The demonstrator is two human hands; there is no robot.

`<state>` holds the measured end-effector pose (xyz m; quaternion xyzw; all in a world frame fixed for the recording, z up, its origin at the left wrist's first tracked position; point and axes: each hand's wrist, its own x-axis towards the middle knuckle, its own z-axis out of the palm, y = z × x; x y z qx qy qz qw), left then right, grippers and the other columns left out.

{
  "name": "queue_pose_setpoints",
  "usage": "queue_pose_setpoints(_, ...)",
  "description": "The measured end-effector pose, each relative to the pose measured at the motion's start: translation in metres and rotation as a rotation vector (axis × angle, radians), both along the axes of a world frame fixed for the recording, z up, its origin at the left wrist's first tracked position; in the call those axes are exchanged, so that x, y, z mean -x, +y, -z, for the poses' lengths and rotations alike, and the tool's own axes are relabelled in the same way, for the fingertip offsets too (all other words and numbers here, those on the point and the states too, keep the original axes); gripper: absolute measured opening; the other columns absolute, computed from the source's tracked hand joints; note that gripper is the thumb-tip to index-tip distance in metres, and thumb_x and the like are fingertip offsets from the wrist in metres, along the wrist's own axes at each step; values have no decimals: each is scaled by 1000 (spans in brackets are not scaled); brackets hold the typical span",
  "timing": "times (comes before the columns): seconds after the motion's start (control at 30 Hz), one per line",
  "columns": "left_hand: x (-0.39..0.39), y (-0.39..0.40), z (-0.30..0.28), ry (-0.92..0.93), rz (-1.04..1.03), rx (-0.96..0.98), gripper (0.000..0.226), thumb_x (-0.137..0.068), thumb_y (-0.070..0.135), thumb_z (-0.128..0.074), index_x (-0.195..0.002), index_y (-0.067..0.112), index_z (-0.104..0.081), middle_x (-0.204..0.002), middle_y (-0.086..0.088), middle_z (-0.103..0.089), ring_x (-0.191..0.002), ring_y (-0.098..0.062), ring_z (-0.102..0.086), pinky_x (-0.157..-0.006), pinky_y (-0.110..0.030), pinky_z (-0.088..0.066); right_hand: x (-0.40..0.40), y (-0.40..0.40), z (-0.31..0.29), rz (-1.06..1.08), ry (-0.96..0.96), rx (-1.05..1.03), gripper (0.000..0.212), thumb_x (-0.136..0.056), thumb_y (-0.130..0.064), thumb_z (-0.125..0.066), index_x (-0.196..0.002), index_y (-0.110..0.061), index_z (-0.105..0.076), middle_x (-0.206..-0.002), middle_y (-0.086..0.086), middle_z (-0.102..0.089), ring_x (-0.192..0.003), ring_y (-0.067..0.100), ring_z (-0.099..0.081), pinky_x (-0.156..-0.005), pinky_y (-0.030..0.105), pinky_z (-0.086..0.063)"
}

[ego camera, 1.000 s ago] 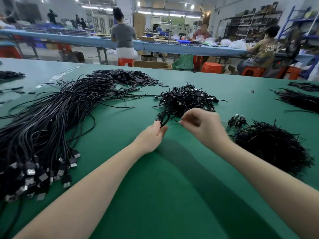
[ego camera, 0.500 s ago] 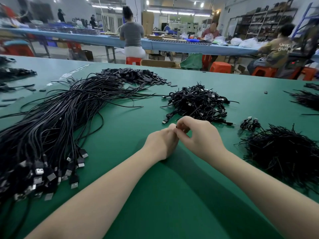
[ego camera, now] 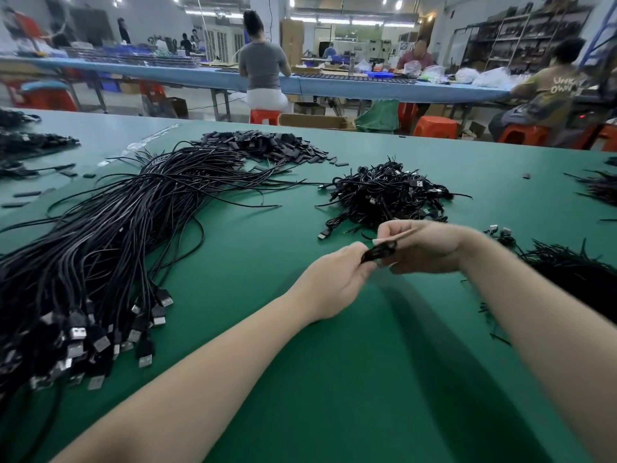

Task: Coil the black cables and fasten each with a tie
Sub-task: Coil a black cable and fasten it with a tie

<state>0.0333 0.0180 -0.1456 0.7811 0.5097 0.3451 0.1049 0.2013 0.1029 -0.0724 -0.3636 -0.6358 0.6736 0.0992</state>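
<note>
Above the near middle of the green felt-covered table [ego camera: 334, 379], small black coiled cable [ego camera: 379, 252] pinched between left hand [ego camera: 337, 282] and right hand [ego camera: 424, 245], both blurred; likely to spring loose if either grip slackens before tying.

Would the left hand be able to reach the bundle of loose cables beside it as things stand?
Probably not yet: the left hand grips a coiled cable with the right hand, though bare table lies before the loose cables.
</note>
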Motion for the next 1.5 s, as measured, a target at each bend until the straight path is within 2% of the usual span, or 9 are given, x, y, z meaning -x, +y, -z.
queue_pose_setpoints(0.13, 3, 7, 0, -462, -142, 140, 18, -103, 22, -40, -97, 8, -49, -85, 6, -55, -78, -7, -50, -76, -32, -41, 34, -20, 49, 346, 404, 200, 16, -76, -16, -67, -70, -19, -52, -68, -1, -64, -63, 13, -63, -55, 22, -49)
queue_pose_setpoints(0.27, 3, 13, 3, -563, -280, 193, 15, -102, 25, -41, -89, 18, -42, -81, 7, -52, -70, 4, -48, -65, -17, -37, 54, -33, 64, 610, 496, 53, 23, -86, -10, -68, -71, -15, -51, -61, 4, -57, -56, 12, -63, -55, 20, -51)
queue_pose_setpoints(0.37, 3, 14, 2, -686, -228, 224, 4, -102, 24, -42, -105, 24, -39, -88, 6, -58, -74, 6, -54, -66, -6, -38, 54, -39, 67, 629, 528, -1, 21, -86, -8, -67, -73, -12, -51, -65, 6, -62, -57, 14, -62, -54, 21, -51)
queue_pose_setpoints(0.73, 12, 14, -3, -781, -73, 298, 11, -103, 21, -42, -93, 25, -41, -70, 9, -45, -50, 2, -38, -55, -18, -34, 42, -34, 67, 510, 375, -255, 11, -84, -18, -72, -74, -14, -76, -67, 0, -66, -58, 10, -58, -60, 23, -48)
queue_pose_setpoints(0.93, 4, 12, -3, -860, -168, 333, 8, -102, 30, -42, -97, 24, -43, -72, 7, -44, -50, -1, -39, -54, -19, -37, 44, -35, 64, 516, 160, -958, 13, -87, -15, -69, -74, -15, -70, -62, -12, -62, -57, 0, -53, -58, 12, -41)
queue_pose_setpoints(1.2, 7, 7, -37, -753, -273, 881, 39, -97, 55, -40, -82, 21, -54, -59, 5, -67, -42, -8, -56, -46, -15, -37, 35, -33, 61, 335, -123, -2022, 17, -82, 6, -53, -67, -2, -56, -66, 13, -53, -67, 32, -58, -60, 39, -52)
queue_pose_setpoints(1.3, 23, 6, -50, -702, -98, 1048, 53, -96, 63, -31, -77, 22, -60, -68, 3, -71, -51, -8, -62, -48, -16, -40, 34, -33, 61, 289, 43, -1884, 20, -87, 6, -46, -69, 2, -55, -70, 16, -51, -90, 32, -58, -83, 42, -54)
queue_pose_setpoints(1.37, 33, 7, -56, -705, -26, 1006, 65, -96, 64, -25, -76, 20, -69, -75, 3, -72, -55, -8, -62, -50, -18, -42, 35, -32, 61, 391, 107, -1633, 13, -88, 2, -52, -75, 4, -55, -75, 14, -53, -87, 30, -59, -73, 36, -51)
queue_pose_setpoints(1.5, 41, 9, -56, -607, -36, 508, 27, -90, 27, -52, -81, 35, -76, -84, 9, -64, -70, -10, -54, -67, -25, -43, 37, -28, 64, 590, 179, -1233, 20, -84, -2, -60, -71, -13, -50, -68, 4, -53, -64, 21, -49, -56, 31, -39)
